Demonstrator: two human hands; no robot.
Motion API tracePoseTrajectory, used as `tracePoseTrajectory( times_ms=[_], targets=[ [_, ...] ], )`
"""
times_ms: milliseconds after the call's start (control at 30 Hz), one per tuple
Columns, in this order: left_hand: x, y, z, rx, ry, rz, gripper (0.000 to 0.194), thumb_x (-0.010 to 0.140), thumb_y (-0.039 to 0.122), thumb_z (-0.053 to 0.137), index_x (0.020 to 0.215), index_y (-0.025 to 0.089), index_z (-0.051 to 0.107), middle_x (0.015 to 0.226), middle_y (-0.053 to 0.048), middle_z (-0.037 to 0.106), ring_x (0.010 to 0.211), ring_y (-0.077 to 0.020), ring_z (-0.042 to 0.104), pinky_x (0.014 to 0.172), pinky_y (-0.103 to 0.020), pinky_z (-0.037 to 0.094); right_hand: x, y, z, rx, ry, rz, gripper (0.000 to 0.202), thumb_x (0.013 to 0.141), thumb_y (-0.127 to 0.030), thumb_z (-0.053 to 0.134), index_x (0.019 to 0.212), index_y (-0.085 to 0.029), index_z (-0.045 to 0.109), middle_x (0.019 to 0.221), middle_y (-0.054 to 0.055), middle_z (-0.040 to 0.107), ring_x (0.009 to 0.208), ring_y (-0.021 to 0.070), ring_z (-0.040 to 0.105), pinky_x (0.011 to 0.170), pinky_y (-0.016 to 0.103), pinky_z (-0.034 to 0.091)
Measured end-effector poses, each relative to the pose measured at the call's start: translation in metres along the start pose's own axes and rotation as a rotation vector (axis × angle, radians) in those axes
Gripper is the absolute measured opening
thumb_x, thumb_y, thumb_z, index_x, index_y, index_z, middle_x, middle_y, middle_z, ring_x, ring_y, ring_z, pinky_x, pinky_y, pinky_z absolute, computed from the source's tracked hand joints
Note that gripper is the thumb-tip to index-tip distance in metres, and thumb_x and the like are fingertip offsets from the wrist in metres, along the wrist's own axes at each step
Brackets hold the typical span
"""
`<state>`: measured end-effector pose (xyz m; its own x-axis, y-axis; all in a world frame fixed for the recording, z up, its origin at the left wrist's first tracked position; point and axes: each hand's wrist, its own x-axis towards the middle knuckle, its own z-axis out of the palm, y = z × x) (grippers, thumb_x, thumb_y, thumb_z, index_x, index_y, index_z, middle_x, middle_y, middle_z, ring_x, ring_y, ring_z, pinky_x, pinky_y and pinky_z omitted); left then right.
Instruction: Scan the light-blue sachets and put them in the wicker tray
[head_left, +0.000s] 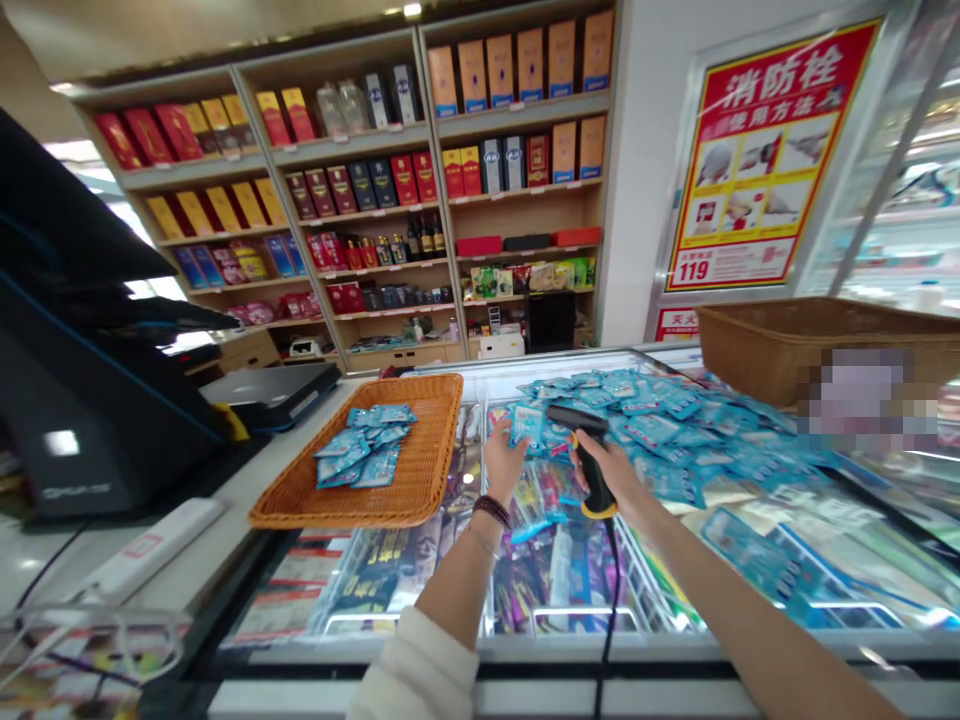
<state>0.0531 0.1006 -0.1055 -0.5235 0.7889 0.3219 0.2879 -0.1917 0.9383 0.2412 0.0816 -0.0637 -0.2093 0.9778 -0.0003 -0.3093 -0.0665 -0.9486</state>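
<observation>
My right hand (609, 470) is wrapped around the grip of a black and yellow barcode scanner (589, 470), its head turned left and its cable running down to the front edge. Just left of the scanner, my left hand (506, 460) holds a small blue packet (529, 425) between thumb and fingers, near the scanner's head. Several similar packets (367, 450) lie in an orange wicker basket (442, 470) on the left. A large heap of blue packets (660, 420) spreads over the glass freezer top to the right.
Beneath the glass, the freezer (450, 655) holds colourful packages. A brown basket (757, 345) stands at the back right. On the left are a dark checkout machine (90, 400), a scale (274, 390) and a white power strip (154, 545). Shelves of boxes (375, 185) line the back.
</observation>
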Motion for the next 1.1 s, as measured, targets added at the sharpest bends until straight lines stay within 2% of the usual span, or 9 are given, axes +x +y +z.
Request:
tracePoseTrajectory(
  times_ms=[133,233,467,600,767,1000,1100],
  targets=[
    [0.0008,-0.0047,-0.0069,0.02,0.051,-0.017,0.042,0.077,0.012,0.083,0.118,0.017,0.072,0.103,-0.011,0.08,0.097,-0.025,0.076,0.087,-0.035,0.058,-0.0007,0.0014,0.0047,-0.017,-0.053,-0.004,0.061,0.057,-0.069,0.093,0.078,-0.017,0.067,0.055,-0.003,0.06,0.037,0.0097,0.052,0.033,0.021,0.04],
    [0.0,-0.0052,-0.006,0.019,0.061,-0.014,0.039,0.077,0.01,0.082,0.115,0.016,0.074,0.101,-0.011,0.08,0.095,-0.0245,0.076,0.086,-0.034,0.058,0.0001,0.0,0.0048,-0.025,-0.046,0.005,0.063,0.054,-0.071,0.093,0.074,-0.018,0.065,0.054,-0.003,0.059,0.037,0.0096,0.051,0.033,0.021,0.039],
    [0.0,-0.0078,-0.006,0.027,0.043,0.024,0.037,0.076,0.012,0.081,0.112,0.016,0.074,0.085,-0.005,0.076,0.079,-0.0203,0.072,0.079,-0.032,0.056,0.0009,0.0026,0.0033,-0.083,-0.077,0.01,0.055,0.066,-0.066,0.089,0.07,-0.019,0.061,0.053,-0.002,0.058,0.038,0.0097,0.05,0.034,0.022,0.04],
    [-0.0008,-0.0048,-0.0075,0.037,0.067,0.032,0.037,0.073,0.013,0.081,0.11,0.016,0.075,0.075,-0.001,0.072,0.072,-0.0181,0.067,0.074,-0.03,0.052,0.0022,0.0038,0.0024,-0.098,-0.077,0.015,0.055,0.065,-0.066,0.089,0.068,-0.019,0.061,0.052,-0.001,0.058,0.037,0.0102,0.05,0.034,0.023,0.039],
    [-0.0018,-0.0036,-0.0078,-0.014,0.042,0.029,0.034,0.075,0.014,0.079,0.108,0.016,0.074,0.068,0.002,0.067,0.058,-0.0142,0.058,0.062,-0.026,0.045,0.0016,0.0028,0.0024,-0.103,-0.082,0.008,0.056,0.063,-0.066,0.09,0.065,-0.019,0.06,0.053,-0.001,0.058,0.037,0.0101,0.05,0.034,0.023,0.039],
    [-0.003,-0.0037,-0.0084,-0.03,0.065,0.029,0.035,0.074,0.012,0.08,0.108,0.018,0.074,0.075,-0.001,0.07,0.071,-0.0173,0.067,0.07,-0.028,0.052,-0.0005,0.003,0.0024,-0.086,-0.075,0.018,0.052,0.07,-0.064,0.088,0.07,-0.019,0.061,0.055,-0.001,0.059,0.038,0.0103,0.051,0.034,0.022,0.04],
    [-0.0044,0.0,-0.0075,-0.046,0.079,-0.023,0.038,0.072,0.01,0.082,0.108,0.017,0.074,0.078,-0.001,0.069,0.079,-0.0183,0.069,0.076,-0.03,0.056,-0.002,0.0,0.0033,-0.06,-0.068,0.032,0.048,0.073,-0.06,0.088,0.074,-0.019,0.063,0.057,-0.002,0.06,0.038,0.0102,0.051,0.034,0.022,0.041]
  ],
)
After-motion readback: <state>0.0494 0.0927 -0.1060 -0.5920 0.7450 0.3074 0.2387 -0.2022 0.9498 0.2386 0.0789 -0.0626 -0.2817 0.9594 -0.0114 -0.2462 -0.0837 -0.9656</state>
